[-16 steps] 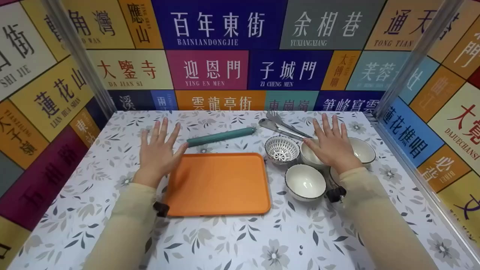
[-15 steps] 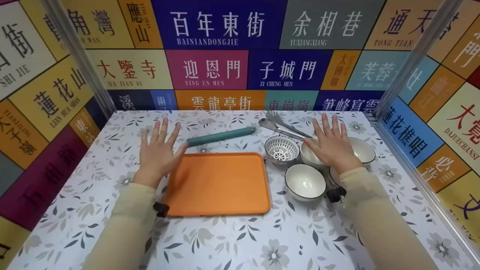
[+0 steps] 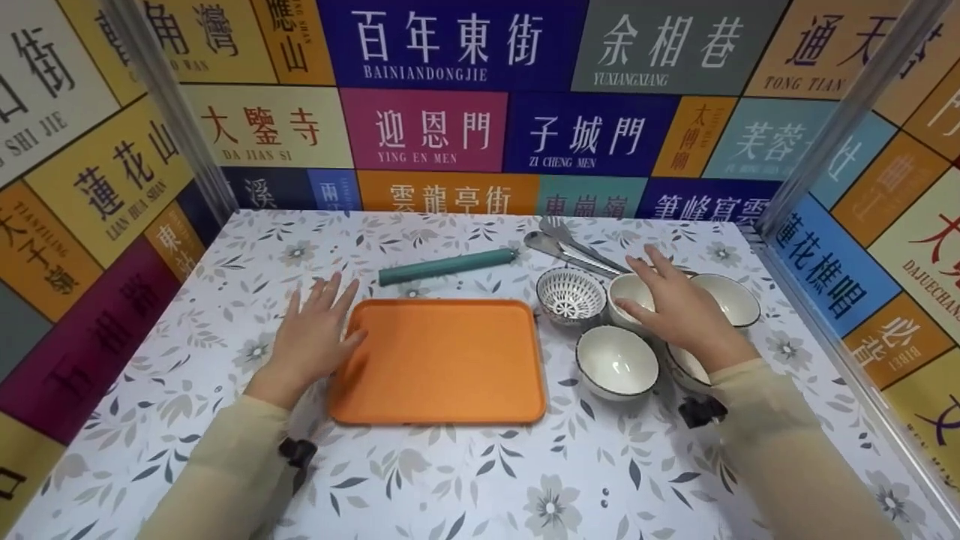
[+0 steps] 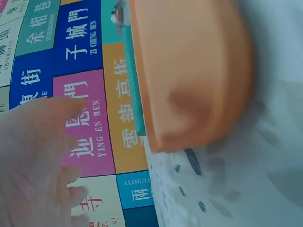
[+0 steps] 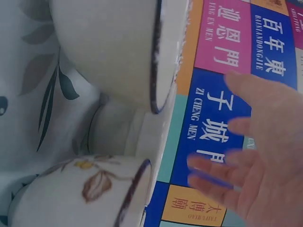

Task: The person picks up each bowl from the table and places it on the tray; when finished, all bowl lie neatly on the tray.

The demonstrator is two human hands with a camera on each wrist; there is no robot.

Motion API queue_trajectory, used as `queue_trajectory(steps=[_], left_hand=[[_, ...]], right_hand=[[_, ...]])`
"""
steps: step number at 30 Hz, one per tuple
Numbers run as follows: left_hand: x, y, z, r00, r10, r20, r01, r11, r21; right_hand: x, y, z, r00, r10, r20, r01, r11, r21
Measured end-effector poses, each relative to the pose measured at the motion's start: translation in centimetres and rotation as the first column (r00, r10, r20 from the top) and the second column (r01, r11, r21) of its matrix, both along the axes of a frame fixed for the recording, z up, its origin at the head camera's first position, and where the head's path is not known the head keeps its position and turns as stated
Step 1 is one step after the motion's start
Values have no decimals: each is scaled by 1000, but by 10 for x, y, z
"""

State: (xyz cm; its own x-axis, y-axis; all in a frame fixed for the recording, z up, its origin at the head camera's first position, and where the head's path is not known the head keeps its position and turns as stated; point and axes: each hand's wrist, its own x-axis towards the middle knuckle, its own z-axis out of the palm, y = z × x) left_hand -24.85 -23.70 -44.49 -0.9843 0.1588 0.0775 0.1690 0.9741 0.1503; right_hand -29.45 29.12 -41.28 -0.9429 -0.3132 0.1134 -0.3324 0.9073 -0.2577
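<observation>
My left hand [image 3: 307,341] hovers over the left edge of an orange tray [image 3: 439,364], fingers spread and holding nothing. In the left wrist view the tray [image 4: 189,71] appears large, with a dark shadow on it. On the other side, my right hand [image 3: 686,311] is held above a group of white dark-rimmed bowls, its fingers loosely bent around nothing. A plain bowl [image 3: 616,364] stands in front, a patterned bowl [image 3: 570,296] behind it. The hand partly covers another bowl [image 3: 686,367]. Two bowls, one decorated with a flower [image 5: 97,184], lie close to the right wrist camera.
A teal rod-shaped thing [image 3: 448,266] lies behind the tray. Metal cutlery, including a fork [image 3: 553,225], lies behind the bowls. The table has a leaf-patterned cover [image 3: 420,480]. Sign-covered walls [image 3: 427,131] enclose its back and sides.
Both hands have drawn back a little toward me, the left one leftward, the right one rightward. Their fingers are more bent than before. The head view has shifted slightly; the objects lie as before.
</observation>
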Motion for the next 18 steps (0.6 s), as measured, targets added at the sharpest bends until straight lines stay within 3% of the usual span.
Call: queue_trajectory(steps=[3,6,8,12,18], left_hand=[[13,-7,-3,998,-46,33,43,996,82],[26,-16,-4,994,-90,63,79,984,159],[35,-21,-5,991,-106,87,87,976,201],[46,-28,-9,984,-127,124,92,963,252],[56,-33,-14,976,-169,139,127,955,268]], right_hand=[[8,3,0,991,134,-32,-136,985,-103],[17,4,-1,962,267,-51,-272,944,-188],[23,4,-2,944,327,-49,-330,924,-194],[32,5,-5,929,371,10,-365,918,-155],[37,9,-12,929,365,59,-357,927,-114]])
